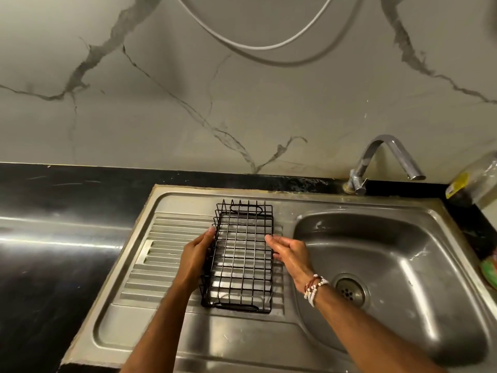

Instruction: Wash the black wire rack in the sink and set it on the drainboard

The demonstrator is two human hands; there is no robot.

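The black wire rack (240,257) lies flat on the ribbed steel drainboard (161,246), left of the sink bowl (390,265). My left hand (197,254) presses against the rack's left side, fingers wrapped along its edge. To the rack's right, my right hand (289,251) has its fingertips just touching or barely off the right rim, fingers loosely curled and holding nothing. A beaded bracelet sits on that wrist.
A chrome tap (382,160) stands at the back, its spout over the bowl, with no water running. The drain (349,290) is at the bowl's bottom. Black countertop (53,238) extends left. A plastic bottle (473,181) and green item (490,270) sit at far right.
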